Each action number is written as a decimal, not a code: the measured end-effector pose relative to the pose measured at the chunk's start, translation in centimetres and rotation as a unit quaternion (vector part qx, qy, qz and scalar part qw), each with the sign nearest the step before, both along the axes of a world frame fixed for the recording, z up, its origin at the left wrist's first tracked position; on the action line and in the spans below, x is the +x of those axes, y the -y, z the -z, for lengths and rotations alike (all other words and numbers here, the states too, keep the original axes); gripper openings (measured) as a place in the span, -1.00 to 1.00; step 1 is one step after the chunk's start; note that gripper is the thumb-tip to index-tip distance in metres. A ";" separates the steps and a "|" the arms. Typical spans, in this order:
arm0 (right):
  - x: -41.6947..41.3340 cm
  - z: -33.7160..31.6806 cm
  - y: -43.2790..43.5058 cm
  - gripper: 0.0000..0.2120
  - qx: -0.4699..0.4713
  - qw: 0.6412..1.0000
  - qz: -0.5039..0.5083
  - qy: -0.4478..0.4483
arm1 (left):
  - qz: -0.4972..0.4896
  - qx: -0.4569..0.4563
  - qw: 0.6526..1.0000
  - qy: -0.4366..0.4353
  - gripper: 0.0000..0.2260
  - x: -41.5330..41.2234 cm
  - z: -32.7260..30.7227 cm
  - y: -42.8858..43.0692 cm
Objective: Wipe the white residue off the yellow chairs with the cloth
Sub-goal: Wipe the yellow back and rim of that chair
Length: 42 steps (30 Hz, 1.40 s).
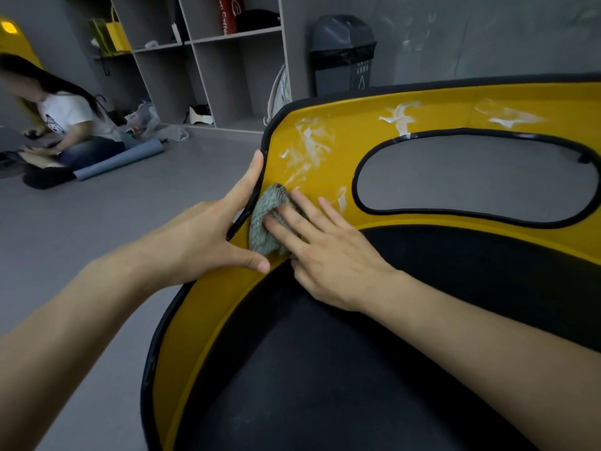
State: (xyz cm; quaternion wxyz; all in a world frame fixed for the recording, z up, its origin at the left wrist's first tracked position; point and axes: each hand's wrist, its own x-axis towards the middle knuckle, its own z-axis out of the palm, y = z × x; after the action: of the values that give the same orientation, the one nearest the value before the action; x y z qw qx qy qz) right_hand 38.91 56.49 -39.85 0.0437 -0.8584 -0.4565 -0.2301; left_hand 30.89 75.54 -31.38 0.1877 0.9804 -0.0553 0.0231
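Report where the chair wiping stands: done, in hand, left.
Done: no clearly wiped patch shows. In hand: the right hand presses the cloth on the yellow chair below the leftmost smears; the left hand braces its rim. Left: those, plus the smears above the opening.

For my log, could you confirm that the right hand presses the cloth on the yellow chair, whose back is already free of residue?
Not quite: the head view shows the right hand pressing the cloth on the yellow chair, but white residue streaks its back in several places.
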 end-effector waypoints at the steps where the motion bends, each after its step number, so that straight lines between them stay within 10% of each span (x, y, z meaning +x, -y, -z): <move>1: -0.1 -0.8 -0.5 -0.24 0.045 0.998 0.037 -0.027 | 0.000 0.000 1.000 0.001 0.16 -0.1 0.0 0.0; 4: -1.7 -0.9 -2.4 -0.24 0.109 0.988 0.050 -0.096 | 0.002 -0.001 1.000 -0.002 0.17 0.0 0.1 -0.1; 9: -3.7 2.7 -0.8 -0.46 -0.042 0.989 -0.118 -0.073 | -0.002 -0.011 1.000 -0.014 0.17 -0.3 0.1 0.0; 15: -1.0 -0.1 -1.8 -0.29 0.115 0.981 0.093 -0.124 | 0.001 -0.011 1.000 -0.010 0.19 -0.2 -0.1 0.4; 21: -7.0 1.6 -3.3 -0.31 0.063 0.967 0.011 -0.245 | 0.004 -0.020 1.000 -0.004 0.17 0.0 0.0 0.1; 27: -0.8 0.0 -2.6 -0.24 0.154 0.949 0.152 -0.227 | 0.014 -0.037 0.999 -0.007 0.17 0.2 0.2 -0.1; 32: -5.6 1.6 -2.3 -0.31 0.048 0.968 0.014 -0.245 | 0.026 -0.055 0.998 0.002 0.14 0.2 0.3 -0.3; 37: 0.6 -1.7 -2.7 -0.21 0.222 0.931 0.178 -0.227 | 0.021 -0.056 0.998 -0.010 0.15 0.1 0.2 -0.2; 42: -5.4 0.8 -3.9 -0.25 0.105 0.971 0.015 -0.212 | 0.022 -0.029 0.999 0.004 0.16 0.3 0.2 -0.4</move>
State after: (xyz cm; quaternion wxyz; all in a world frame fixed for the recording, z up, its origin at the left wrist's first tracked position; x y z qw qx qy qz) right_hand 33.56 60.34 -40.62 0.2259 -0.8852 -0.3967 -0.0897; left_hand 31.21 75.91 -31.58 0.2164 0.9729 -0.0771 0.0245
